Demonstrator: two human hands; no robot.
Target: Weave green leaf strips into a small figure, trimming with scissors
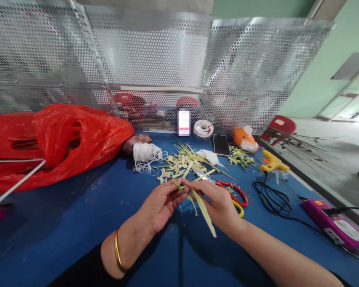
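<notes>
My left hand (163, 203) and my right hand (218, 201) meet above the blue table, fingertips pinched close together. Between them is a pale green leaf strip (204, 213), whose broad end hangs down below my right fingers. A small green folded bit of it shows at my left fingertips. Just beyond my hands lies a pile of cut leaf pieces (182, 161) with long thin blades. Scissors (231, 191) with red and yellow handles rest beside my right hand, partly hidden behind it. The exact grip of the fingers is partly covered.
A red plastic bag (86, 139) fills the left side, near a spool of white string (146, 153). Behind stand a lit phone (184, 121) and a tape roll (203, 128). At right are a dark phone (221, 145), a yellow glue gun (272, 161) and a purple power strip (335, 225).
</notes>
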